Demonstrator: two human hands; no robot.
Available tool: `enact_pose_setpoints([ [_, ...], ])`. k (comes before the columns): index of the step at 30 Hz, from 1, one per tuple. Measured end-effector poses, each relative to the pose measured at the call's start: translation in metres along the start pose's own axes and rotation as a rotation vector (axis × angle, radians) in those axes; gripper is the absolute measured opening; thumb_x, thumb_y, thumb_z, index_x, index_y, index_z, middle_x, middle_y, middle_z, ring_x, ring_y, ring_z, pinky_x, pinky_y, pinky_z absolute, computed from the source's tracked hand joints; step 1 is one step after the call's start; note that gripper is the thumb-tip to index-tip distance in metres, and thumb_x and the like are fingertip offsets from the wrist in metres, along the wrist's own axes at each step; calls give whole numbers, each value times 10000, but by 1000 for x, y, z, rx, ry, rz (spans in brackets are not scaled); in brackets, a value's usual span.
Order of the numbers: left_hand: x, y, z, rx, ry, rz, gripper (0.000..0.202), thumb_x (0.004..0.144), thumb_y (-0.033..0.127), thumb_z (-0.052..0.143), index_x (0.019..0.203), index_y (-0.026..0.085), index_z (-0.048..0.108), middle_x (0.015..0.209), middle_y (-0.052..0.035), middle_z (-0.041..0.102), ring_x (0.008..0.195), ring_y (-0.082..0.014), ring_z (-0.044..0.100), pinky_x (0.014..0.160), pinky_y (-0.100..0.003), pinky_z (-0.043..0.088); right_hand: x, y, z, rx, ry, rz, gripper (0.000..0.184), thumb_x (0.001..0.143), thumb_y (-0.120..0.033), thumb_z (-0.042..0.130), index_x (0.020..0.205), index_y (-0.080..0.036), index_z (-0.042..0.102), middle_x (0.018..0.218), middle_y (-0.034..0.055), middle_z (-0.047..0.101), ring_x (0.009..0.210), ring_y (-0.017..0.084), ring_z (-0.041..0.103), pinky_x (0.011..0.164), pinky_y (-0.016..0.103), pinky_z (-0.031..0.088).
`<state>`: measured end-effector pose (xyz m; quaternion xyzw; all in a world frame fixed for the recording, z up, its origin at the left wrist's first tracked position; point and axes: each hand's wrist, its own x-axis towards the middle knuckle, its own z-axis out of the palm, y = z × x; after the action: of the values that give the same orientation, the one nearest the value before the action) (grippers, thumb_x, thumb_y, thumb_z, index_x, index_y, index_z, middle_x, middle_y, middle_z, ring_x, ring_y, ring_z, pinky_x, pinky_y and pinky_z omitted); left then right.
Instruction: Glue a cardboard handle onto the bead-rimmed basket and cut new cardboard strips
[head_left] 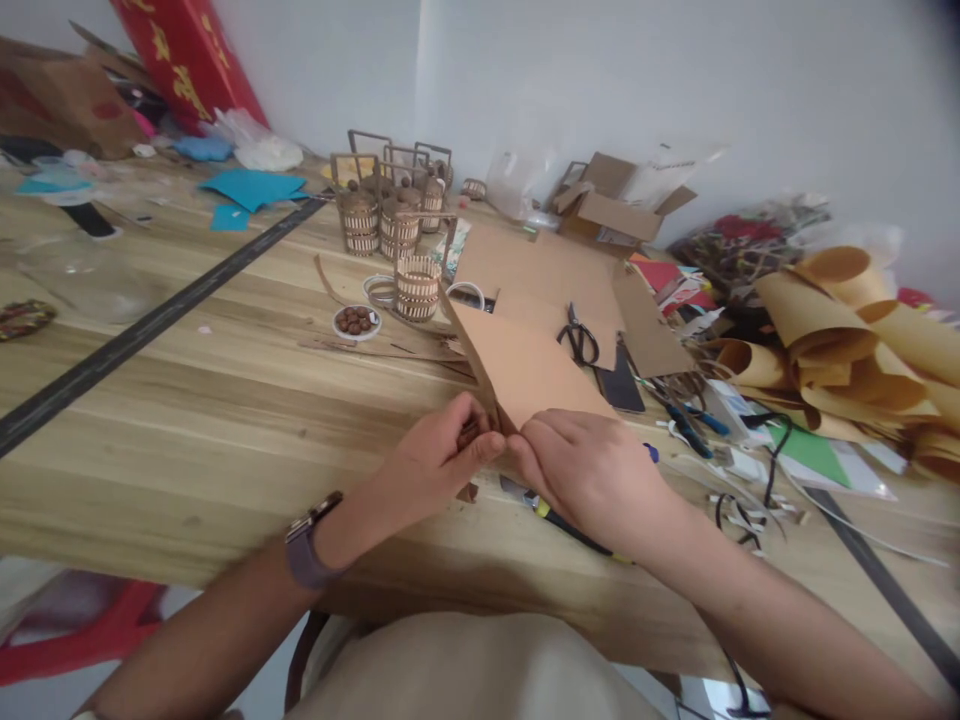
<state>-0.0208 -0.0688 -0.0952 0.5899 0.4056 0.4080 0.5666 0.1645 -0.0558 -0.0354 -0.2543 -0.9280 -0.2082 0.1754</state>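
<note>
A tan cardboard sheet [529, 370] lies tilted on the wooden table [225, 420] in front of me. My left hand [439, 460], with a watch on its wrist, pinches the sheet's near corner together with a small brown piece that I cannot make out. Pressed against the same corner from the right is my right hand [592, 470], fingers curled and closed on the cardboard's edge. Both hands touch each other at the corner. A yellow-and-black handled tool [559, 520] lies on the table under my right hand.
Small wooden lantern-like baskets [386, 230] and a dish of brown beads [356, 321] stand beyond the sheet. Black scissors [577, 338] lie on more cardboard. Rolled brown paper [847, 320], cables and scraps crowd the right. Blue paper [251, 188] and a red box [187, 55] are far left.
</note>
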Motion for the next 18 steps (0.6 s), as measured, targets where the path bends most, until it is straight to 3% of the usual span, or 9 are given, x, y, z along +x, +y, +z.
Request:
enact_pose_setpoints([
  [3, 7, -7, 4, -193, 3, -97, 438, 801, 569, 703, 864, 240, 421, 684, 81, 481, 504, -79, 464, 426, -204, 499, -1, -1, 1, 2, 11, 13, 480, 1071, -216, 332, 654, -189, 568, 533, 1, 547, 498, 134, 508, 535, 283, 345],
  [6, 6, -6, 11, -261, 27, -144, 410, 813, 540, 683, 941, 248, 425, 625, 107, 459, 475, -85, 413, 420, -208, 472, -2, 0, 3, -3, 7, 21, 466, 1068, -222, 352, 660, -191, 575, 538, 3, 557, 507, 137, 514, 541, 288, 351],
  [9, 1, -3, 14, -74, 56, -82, 304, 908, 526, 547, 875, 237, 461, 609, 79, 469, 489, -106, 432, 450, -223, 435, -3, 1, 5, 5, -2, 10, 447, 1063, -222, 372, 669, -194, 582, 547, 1, 564, 516, 140, 516, 547, 293, 358],
  [11, 2, -5, 12, 143, 63, 34, 276, 945, 457, 477, 784, 233, 460, 625, 48, 497, 529, -125, 460, 504, -244, 411, -4, 1, 9, 1, 1, -2, 442, 1058, -211, 374, 669, -195, 583, 548, 1, 563, 518, 144, 514, 544, 300, 355],
  [15, 17, -20, -9, 466, 124, 226, 220, 889, 297, 493, 682, 232, 455, 661, 3, 556, 639, -165, 511, 616, -276, 385, -6, -2, 11, -67, 26, -57, 452, 1030, -143, 378, 620, -206, 555, 534, 8, 546, 504, 155, 489, 522, 323, 320],
  [18, 30, -35, -39, 475, 307, 103, 221, 875, 317, 538, 675, 230, 503, 633, 2, 558, 636, -171, 511, 611, -265, 373, -7, -5, 4, -59, 40, -74, 453, 1015, -110, 387, 601, -214, 539, 528, 0, 523, 510, 150, 463, 527, 315, 312],
])
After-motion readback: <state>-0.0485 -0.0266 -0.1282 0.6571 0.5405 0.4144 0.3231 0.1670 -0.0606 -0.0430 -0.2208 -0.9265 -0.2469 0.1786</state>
